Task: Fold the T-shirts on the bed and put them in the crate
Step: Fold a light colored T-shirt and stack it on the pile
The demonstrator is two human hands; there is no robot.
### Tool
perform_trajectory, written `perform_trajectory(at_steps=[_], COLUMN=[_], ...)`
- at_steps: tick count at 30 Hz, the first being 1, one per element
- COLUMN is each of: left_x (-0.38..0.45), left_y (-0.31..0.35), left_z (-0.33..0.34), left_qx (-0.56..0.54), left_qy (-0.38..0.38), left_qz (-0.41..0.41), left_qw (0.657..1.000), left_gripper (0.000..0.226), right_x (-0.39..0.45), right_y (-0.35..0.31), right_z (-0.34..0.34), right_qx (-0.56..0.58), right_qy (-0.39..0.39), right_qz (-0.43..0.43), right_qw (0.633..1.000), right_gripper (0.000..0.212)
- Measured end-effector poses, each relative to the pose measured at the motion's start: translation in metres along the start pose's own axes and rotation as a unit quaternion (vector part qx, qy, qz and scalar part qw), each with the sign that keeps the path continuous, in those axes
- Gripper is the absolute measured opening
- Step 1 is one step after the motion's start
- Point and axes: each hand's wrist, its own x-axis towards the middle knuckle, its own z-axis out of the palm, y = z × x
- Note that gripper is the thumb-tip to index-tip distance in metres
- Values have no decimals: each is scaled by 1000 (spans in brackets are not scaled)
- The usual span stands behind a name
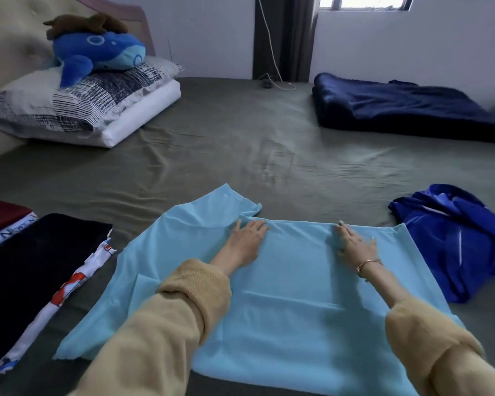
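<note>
A light blue T-shirt [292, 304] lies spread on the grey-green bed sheet [240, 155] in front of me, one sleeve sticking out at the far left. My left hand [245, 241] rests flat on its upper part near that sleeve, fingers straight. My right hand [355, 242] presses flat on the shirt's upper right, fingers straight. A crumpled royal blue T-shirt [457, 238] lies to the right. At the left lies a stack of folded shirts, black [32, 275] on top, over a white printed one [77, 284] and a dark red one [0, 215]. No crate is in view.
Pillows [77, 107] with a blue whale plush [97, 57] sit at the far left by the headboard. A folded dark navy blanket [406, 110] lies at the far right. A white cable [272, 78] hangs by the curtain at the far wall.
</note>
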Motion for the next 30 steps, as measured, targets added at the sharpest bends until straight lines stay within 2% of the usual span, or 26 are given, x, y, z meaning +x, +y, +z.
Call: perform_trajectory(at_steps=[6,9,12,14,19,22,26,30], left_x=[28,26,18,10,-20,-41,-69,-93], left_y=[-6,-11,-14,-17,-27,-28,-23,-14], left_z=[-12,-20,-27,-29,-30,-23,-16,-18], left_qx=[122,178,218,243,309,324,311,301], left_qy=[-37,-13,15,23,8,-7,-17,-10], left_qz=[-19,3,4,0,6,-1,-13,-9], left_qw=[992,984,976,970,951,946,950,954], left_gripper=[71,54,38,33,37,32,30,27], right_x=[20,16,8,-3,-34,-50,-74,-91], right_y=[19,24,31,34,43,48,51,53], right_z=[-8,-9,-6,-7,-2,3,6,11], right_qx=[-56,-96,-94,-76,-93,-125,-158,-158], right_qy=[43,96,163,191,209,250,177,177], right_qz=[-6,-27,-8,4,-5,-6,32,40], right_qw=[998,990,982,979,974,960,971,971], right_gripper=[60,39,23,22,25,26,28,30])
